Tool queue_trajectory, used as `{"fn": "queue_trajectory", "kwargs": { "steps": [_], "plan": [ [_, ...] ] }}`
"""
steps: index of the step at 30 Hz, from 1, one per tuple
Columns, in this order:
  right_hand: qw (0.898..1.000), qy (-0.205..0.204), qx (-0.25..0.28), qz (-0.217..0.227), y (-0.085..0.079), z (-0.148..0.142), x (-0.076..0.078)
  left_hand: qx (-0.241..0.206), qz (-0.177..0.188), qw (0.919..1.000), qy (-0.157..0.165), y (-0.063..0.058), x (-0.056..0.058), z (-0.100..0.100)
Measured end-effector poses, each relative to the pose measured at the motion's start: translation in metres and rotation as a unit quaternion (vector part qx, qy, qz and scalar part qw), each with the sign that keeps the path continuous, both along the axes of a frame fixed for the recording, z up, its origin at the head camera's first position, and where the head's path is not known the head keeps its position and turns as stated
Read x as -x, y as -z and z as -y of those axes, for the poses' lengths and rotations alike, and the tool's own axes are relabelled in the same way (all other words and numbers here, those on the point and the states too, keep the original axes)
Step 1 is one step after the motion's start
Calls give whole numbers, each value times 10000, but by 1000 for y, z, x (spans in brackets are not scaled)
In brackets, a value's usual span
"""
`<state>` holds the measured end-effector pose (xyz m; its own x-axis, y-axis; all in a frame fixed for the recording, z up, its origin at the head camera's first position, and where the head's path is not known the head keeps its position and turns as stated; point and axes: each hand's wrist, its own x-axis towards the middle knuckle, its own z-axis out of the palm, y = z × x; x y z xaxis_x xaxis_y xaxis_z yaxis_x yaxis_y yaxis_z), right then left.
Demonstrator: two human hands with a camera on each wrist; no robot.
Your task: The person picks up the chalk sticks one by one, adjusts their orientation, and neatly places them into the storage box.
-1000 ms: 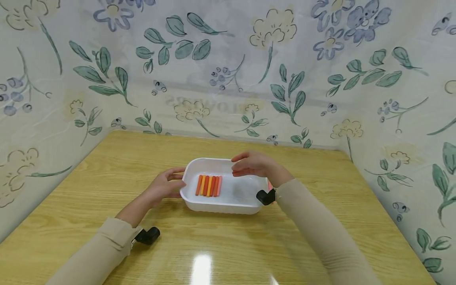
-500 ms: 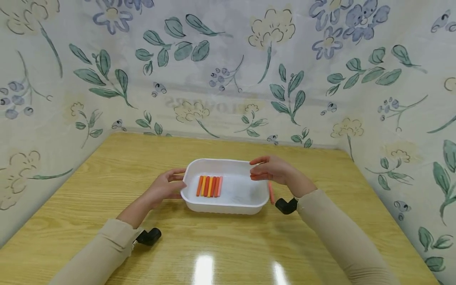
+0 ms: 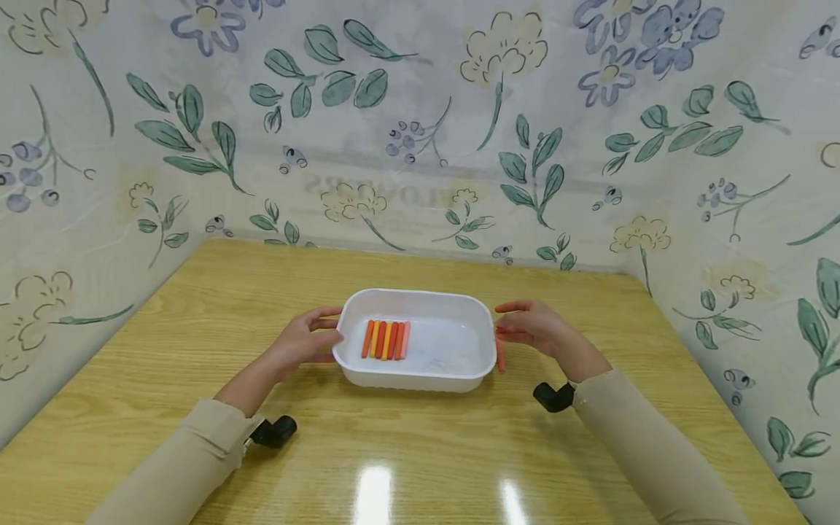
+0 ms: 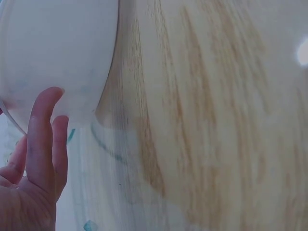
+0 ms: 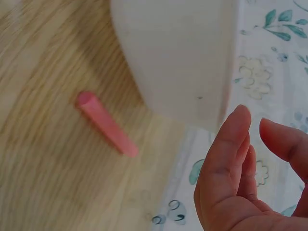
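Note:
A white plastic tray stands upright on the table. In its left half lies a neat row of several short, smooth sticks in orange, yellow, red and pink. My left hand holds the tray's left end, the thumb at the rim and the fingers against the outer wall. Just beyond the right end is my right hand, thumb and fingers apart with nothing between them. Close to it a single pink stick lies on the table, outside the tray; in the head view the hand partly covers it.
The yellow wood-grain table shows bright reflections near its front. Floral-patterned cloth hangs at the back and both sides. A small black camera sits at each wrist, the right one near the cuff.
My right hand has moved from above the tray's right half out past its right end, nearer the loose pink stick. The left hand, the tray and the row of sticks stay put.

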<state>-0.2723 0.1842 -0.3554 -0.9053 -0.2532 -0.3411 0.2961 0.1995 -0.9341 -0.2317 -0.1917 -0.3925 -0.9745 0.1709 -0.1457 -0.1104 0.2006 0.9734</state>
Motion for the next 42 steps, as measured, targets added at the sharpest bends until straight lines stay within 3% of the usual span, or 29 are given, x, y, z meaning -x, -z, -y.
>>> {"fn": "queue_trajectory", "kwargs": {
  "steps": [16,25,31,42],
  "plan": [
    [9968,547,-545,211,39,-12,1,-16,23,10000,-8,1,1,2],
    [9981,271,-455,300,47,-12,-1,45,44,10000,-14,2,1,2],
    [9965,-164,-812,142,47,-9,1,89,47,9999,-44,2,1,3],
    [9913,-250,-1293,-69,49,-5,3,81,46,10000,-20,3,2,3]
  ]
}}
